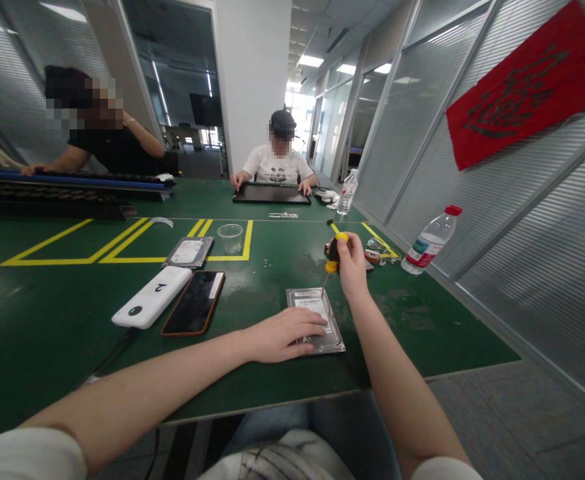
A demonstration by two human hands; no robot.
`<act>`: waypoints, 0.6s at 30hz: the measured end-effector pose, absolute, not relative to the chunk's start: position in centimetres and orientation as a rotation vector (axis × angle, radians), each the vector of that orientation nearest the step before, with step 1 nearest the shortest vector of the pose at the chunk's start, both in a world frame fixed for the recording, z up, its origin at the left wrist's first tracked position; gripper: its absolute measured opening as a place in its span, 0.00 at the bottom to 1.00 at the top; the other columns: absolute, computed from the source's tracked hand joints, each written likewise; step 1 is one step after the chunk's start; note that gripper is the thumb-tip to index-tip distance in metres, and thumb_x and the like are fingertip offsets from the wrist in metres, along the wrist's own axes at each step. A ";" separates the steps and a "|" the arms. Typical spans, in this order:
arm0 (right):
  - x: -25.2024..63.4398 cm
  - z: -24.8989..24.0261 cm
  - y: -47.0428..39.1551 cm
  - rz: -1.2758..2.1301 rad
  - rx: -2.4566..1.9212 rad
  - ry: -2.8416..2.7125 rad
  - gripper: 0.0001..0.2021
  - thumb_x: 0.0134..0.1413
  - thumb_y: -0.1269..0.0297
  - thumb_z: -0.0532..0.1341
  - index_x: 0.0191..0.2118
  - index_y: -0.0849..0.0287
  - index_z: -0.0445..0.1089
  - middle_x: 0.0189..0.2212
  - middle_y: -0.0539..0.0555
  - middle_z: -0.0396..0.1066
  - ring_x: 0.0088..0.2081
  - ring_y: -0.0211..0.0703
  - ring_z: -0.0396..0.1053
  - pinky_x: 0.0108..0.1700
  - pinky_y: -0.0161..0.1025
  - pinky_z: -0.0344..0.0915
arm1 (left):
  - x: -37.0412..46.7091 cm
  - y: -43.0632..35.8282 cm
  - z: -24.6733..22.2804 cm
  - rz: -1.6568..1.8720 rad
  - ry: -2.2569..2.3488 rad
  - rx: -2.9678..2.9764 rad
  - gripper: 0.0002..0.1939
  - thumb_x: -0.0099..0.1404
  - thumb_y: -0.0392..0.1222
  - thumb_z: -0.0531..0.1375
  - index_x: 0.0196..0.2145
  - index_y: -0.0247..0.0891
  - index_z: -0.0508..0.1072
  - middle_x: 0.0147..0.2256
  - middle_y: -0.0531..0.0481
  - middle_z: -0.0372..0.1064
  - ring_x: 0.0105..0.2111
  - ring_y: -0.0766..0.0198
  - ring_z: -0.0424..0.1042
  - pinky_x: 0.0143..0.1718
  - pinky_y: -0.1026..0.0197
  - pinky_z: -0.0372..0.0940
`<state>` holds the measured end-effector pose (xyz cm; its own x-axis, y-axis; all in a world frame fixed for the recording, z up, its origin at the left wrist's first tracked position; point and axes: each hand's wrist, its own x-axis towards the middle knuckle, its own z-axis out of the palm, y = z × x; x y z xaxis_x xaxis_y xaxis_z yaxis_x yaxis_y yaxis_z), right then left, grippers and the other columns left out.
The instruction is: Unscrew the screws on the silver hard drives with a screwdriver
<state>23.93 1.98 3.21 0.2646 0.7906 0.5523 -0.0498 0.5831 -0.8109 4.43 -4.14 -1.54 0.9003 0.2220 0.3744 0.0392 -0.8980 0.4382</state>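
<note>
A silver hard drive (333,339) lies label up on the green table in front of me. Across its left and middle part my left hand (289,335) rests flat, fingers stretched out, covering some of the label. My right hand (352,263) is closed around a screwdriver (331,267) with a black and yellow handle. The screwdriver is tilted, and its thin shaft points down to the drive's upper right area; whether the tip sits in a screw is too small to tell. Beyond the drive, several tiny screws (265,263) lie loose.
Left of the drive lie a phone (195,303), a white power bank (152,298) with a cable, and another hard drive (188,252). A clear plastic cup (230,239) stands behind them. Water bottles (431,241) stand at right. Two people sit across the green table (252,387).
</note>
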 end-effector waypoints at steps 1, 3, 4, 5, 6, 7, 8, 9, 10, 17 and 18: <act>23.9 3.2 1.9 0.657 -0.754 -1.171 0.17 0.50 0.48 0.63 0.38 0.53 0.60 0.32 0.46 0.69 0.33 0.33 0.71 0.38 0.34 0.68 | 4.4 -4.1 -1.6 0.592 0.186 2.638 0.17 0.74 0.45 0.50 0.55 0.38 0.66 0.57 0.39 0.64 0.59 0.54 0.62 0.61 0.50 0.54; 23.8 3.3 1.8 0.683 -0.716 -1.167 0.19 0.50 0.49 0.64 0.38 0.51 0.55 0.33 0.45 0.69 0.31 0.33 0.71 0.37 0.35 0.69 | 4.4 -4.1 -1.6 0.597 0.180 2.644 0.16 0.74 0.44 0.50 0.55 0.37 0.66 0.57 0.39 0.64 0.59 0.54 0.62 0.61 0.50 0.54; 23.8 3.3 1.7 0.692 -0.712 -1.171 0.19 0.51 0.48 0.63 0.38 0.51 0.54 0.33 0.45 0.70 0.28 0.32 0.70 0.35 0.35 0.69 | 4.4 -4.1 -1.6 0.596 0.180 2.647 0.16 0.74 0.44 0.50 0.55 0.37 0.66 0.57 0.39 0.64 0.59 0.54 0.61 0.61 0.50 0.54; 23.7 3.3 1.7 0.691 -0.717 -1.176 0.19 0.52 0.48 0.62 0.38 0.50 0.53 0.32 0.44 0.70 0.26 0.32 0.68 0.33 0.34 0.68 | 4.4 -4.1 -1.6 0.596 0.181 2.650 0.16 0.74 0.44 0.50 0.55 0.37 0.66 0.57 0.39 0.64 0.59 0.54 0.61 0.61 0.50 0.54; 23.7 3.4 1.7 0.684 -0.725 -1.183 0.19 0.53 0.48 0.61 0.39 0.50 0.53 0.30 0.44 0.69 0.25 0.31 0.66 0.31 0.33 0.67 | 4.4 -4.1 -1.6 0.595 0.182 2.651 0.16 0.74 0.44 0.50 0.55 0.37 0.66 0.57 0.39 0.64 0.59 0.54 0.61 0.62 0.50 0.54; 23.7 3.3 1.7 0.674 -0.732 -1.190 0.18 0.54 0.47 0.60 0.39 0.51 0.54 0.29 0.44 0.69 0.24 0.31 0.65 0.29 0.32 0.65 | 4.4 -4.1 -1.6 0.595 0.181 2.652 0.16 0.74 0.44 0.50 0.55 0.37 0.66 0.58 0.39 0.64 0.59 0.54 0.61 0.62 0.50 0.53; 23.7 3.3 1.8 0.666 -0.736 -1.193 0.17 0.55 0.46 0.59 0.40 0.51 0.56 0.28 0.44 0.68 0.24 0.31 0.65 0.29 0.32 0.64 | 4.3 -4.1 -1.6 0.594 0.180 2.653 0.16 0.74 0.44 0.50 0.55 0.37 0.66 0.58 0.39 0.64 0.59 0.54 0.61 0.62 0.50 0.53; 23.8 3.3 1.8 0.661 -0.737 -1.188 0.16 0.56 0.45 0.57 0.40 0.51 0.59 0.28 0.45 0.67 0.25 0.31 0.65 0.28 0.31 0.64 | 4.3 -4.1 -1.6 0.594 0.179 2.653 0.16 0.74 0.43 0.50 0.55 0.37 0.66 0.57 0.39 0.64 0.59 0.54 0.61 0.61 0.50 0.54; 23.8 3.3 1.9 0.662 -0.735 -1.179 0.16 0.57 0.44 0.55 0.40 0.52 0.61 0.29 0.46 0.67 0.26 0.32 0.65 0.29 0.31 0.64 | 4.3 -4.1 -1.6 0.593 0.178 2.653 0.16 0.73 0.43 0.50 0.55 0.37 0.66 0.57 0.39 0.64 0.59 0.54 0.61 0.61 0.50 0.54; 24.1 3.0 2.2 0.629 -0.786 -1.156 0.15 0.51 0.50 0.63 0.39 0.53 0.63 0.36 0.47 0.69 0.36 0.32 0.70 0.40 0.33 0.68 | 4.4 -4.1 -1.7 0.602 0.176 2.655 0.16 0.74 0.44 0.50 0.55 0.36 0.66 0.57 0.39 0.64 0.59 0.54 0.61 0.61 0.51 0.54; 24.0 3.0 2.2 0.630 -0.773 -1.155 0.17 0.50 0.51 0.65 0.39 0.52 0.60 0.36 0.47 0.69 0.36 0.33 0.71 0.41 0.33 0.69 | 4.4 -4.1 -1.7 0.603 0.177 2.654 0.16 0.74 0.44 0.50 0.55 0.37 0.66 0.57 0.39 0.64 0.59 0.54 0.61 0.61 0.51 0.54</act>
<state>24.03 2.16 3.01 0.2901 0.7785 0.5566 -0.0465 0.5923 -0.8044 4.39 -4.09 -1.67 0.8982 0.2102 0.3860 0.0323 -0.9074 0.4190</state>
